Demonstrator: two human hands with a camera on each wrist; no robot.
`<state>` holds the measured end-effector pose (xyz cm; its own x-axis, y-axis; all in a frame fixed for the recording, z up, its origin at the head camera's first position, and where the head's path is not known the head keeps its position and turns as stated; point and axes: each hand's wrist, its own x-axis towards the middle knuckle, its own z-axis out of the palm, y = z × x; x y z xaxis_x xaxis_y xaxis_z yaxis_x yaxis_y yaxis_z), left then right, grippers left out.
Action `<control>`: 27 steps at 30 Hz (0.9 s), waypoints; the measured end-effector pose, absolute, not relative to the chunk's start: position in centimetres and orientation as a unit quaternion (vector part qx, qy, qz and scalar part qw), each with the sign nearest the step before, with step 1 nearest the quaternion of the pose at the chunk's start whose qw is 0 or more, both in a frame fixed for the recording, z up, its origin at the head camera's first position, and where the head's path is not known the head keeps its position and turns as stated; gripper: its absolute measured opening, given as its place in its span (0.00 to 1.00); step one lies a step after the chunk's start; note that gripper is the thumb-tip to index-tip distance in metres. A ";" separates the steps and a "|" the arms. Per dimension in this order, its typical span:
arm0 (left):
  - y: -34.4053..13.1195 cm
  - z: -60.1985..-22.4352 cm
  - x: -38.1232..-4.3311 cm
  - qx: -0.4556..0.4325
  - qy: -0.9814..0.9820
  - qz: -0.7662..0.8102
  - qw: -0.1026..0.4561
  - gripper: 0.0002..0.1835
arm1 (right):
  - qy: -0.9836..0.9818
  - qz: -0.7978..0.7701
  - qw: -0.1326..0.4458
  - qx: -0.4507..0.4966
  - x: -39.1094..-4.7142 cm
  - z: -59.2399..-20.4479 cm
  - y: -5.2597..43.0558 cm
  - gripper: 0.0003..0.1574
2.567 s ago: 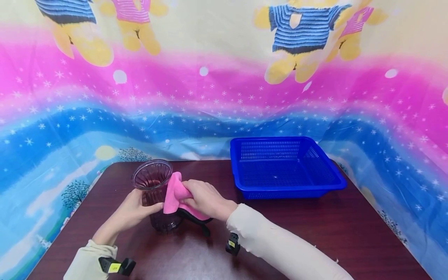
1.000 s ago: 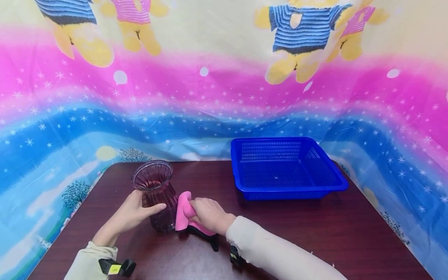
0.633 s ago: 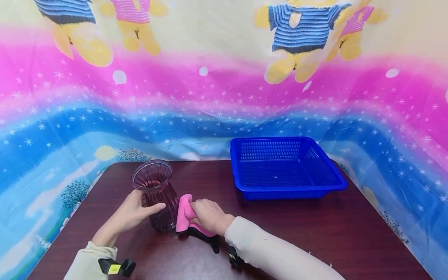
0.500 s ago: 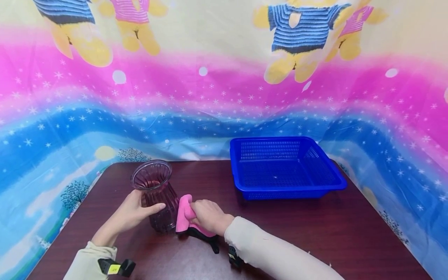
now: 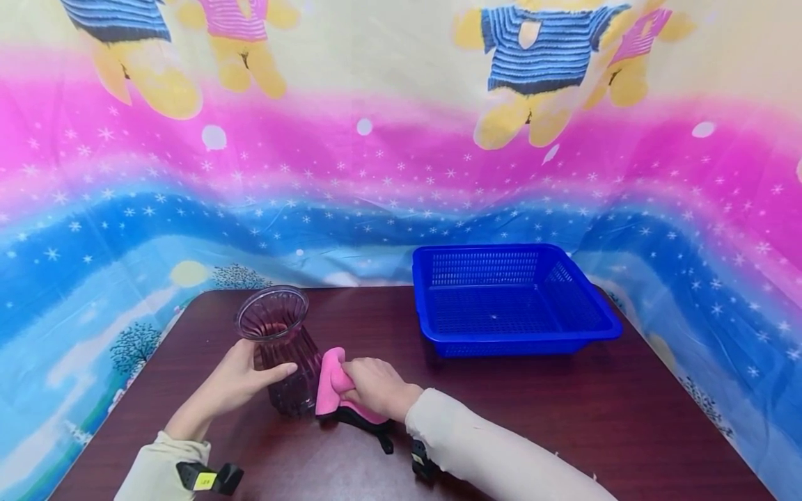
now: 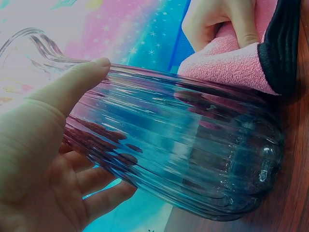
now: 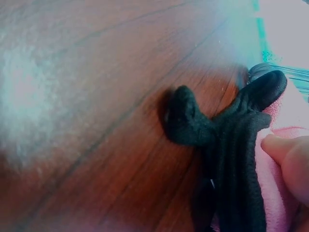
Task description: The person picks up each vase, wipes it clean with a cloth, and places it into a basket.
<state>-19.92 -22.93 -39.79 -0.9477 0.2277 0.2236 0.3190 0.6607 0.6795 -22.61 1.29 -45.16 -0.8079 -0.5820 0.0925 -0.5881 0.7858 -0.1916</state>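
Observation:
A clear purple ribbed glass vase (image 5: 291,369) with a flared rim stands on the dark wooden table at the left. My left hand (image 5: 234,383) grips it around the middle, thumb on the near side and fingers behind, as the left wrist view (image 6: 53,130) also shows. In my right hand (image 5: 379,386) a pink terry cloth (image 5: 330,383) with black edging is bunched between thumb and fingers. The cloth lies against the lower right side of the vase, close over the table. A black tab of its edging (image 7: 186,118) sticks out in the right wrist view.
A blue perforated plastic basket (image 5: 516,339) sits at the back right of the table (image 5: 532,424). Behind the table hangs a printed curtain (image 5: 388,174) with bears and snowflakes. A black wrist camera (image 5: 209,479) is strapped on the left sleeve.
From beside the upper part of the vase, my right hand has moved down and slightly right with the cloth, then stayed low near the base. The left hand and vase have not moved.

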 end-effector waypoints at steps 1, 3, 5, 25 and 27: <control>-22.9 -39.8 -19.9 -0.151 -0.908 -0.386 0.059 0.35 | -0.944 0.107 0.015 0.311 -22.6 -45.2 1.3 0.15; -22.9 -39.8 -19.9 -0.151 -0.907 -0.387 0.060 0.35 | -0.943 0.108 0.017 0.314 -22.6 -45.1 1.4 0.17; -22.9 -39.8 -20.0 -0.153 -0.907 -0.388 0.062 0.35 | -0.942 0.109 0.018 0.316 -22.6 -45.0 1.4 0.19; -23.0 -39.6 -20.0 -0.166 -0.906 -0.384 0.064 0.33 | -0.934 0.153 0.034 0.322 -22.7 -43.8 1.4 0.12; -23.1 -39.7 -20.0 -0.168 -0.903 -0.392 0.062 0.33 | -0.932 0.160 0.038 0.322 -22.7 -43.4 1.4 0.13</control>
